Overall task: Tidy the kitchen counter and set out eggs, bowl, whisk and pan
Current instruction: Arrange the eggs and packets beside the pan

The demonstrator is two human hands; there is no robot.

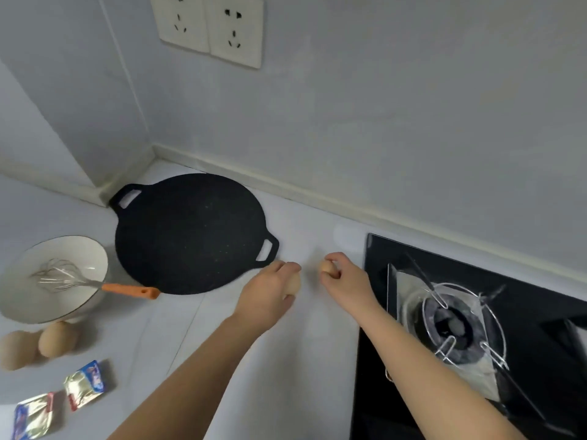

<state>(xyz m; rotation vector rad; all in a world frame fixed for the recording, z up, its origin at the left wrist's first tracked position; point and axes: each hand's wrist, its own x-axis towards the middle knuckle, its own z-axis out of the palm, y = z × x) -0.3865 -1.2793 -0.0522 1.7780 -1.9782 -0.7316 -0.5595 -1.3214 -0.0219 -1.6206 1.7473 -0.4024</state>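
My left hand [270,293] grips a brown egg [293,283] just right of the flat black pan [190,233]. A second egg [326,267] is held in my right hand [347,281], a short gap from the first, low over the counter. The pan lies flat near the back corner. Left of it stands a white bowl [79,249] with a wire whisk [73,277] inside, its orange handle [130,290] sticking out over the rim. Two more eggs [55,339] [16,349] lie on the counter in front of the bowl.
A black gas hob [524,312] with a metal burner stand [460,325] fills the right side, next to my right forearm. Two foil packets [84,384] [33,416] lie at the lower left. Wall sockets [208,25] are above the pan.
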